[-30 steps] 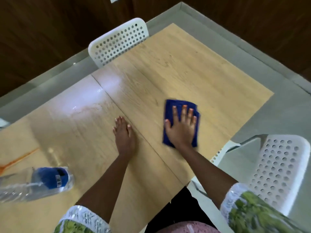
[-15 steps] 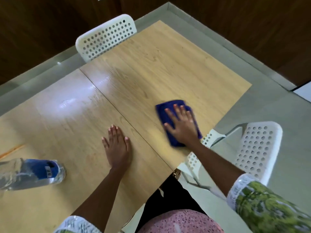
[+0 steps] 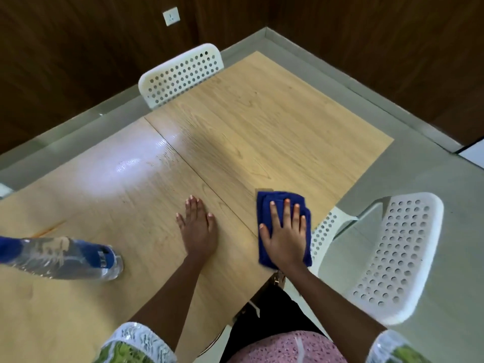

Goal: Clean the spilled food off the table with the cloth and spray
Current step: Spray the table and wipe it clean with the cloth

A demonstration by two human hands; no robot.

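Fingers point(image 3: 286, 210) of my right hand point(image 3: 284, 238) spread flat on cloth point(image 3: 264, 205); soft, light, bunches easily; left hand point(image 3: 198, 227) flat, empty, on desk point(image 3: 262, 132).

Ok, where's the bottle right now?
In the head view the bottle lies on its side at the table's left edge, well left of the flat left hand.

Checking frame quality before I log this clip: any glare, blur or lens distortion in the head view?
Head view: a bright glare patch washes out the table left of centre; the bottle at the left edge looks stretched by the wide-angle lens; the cloth and right hand are fairly sharp.
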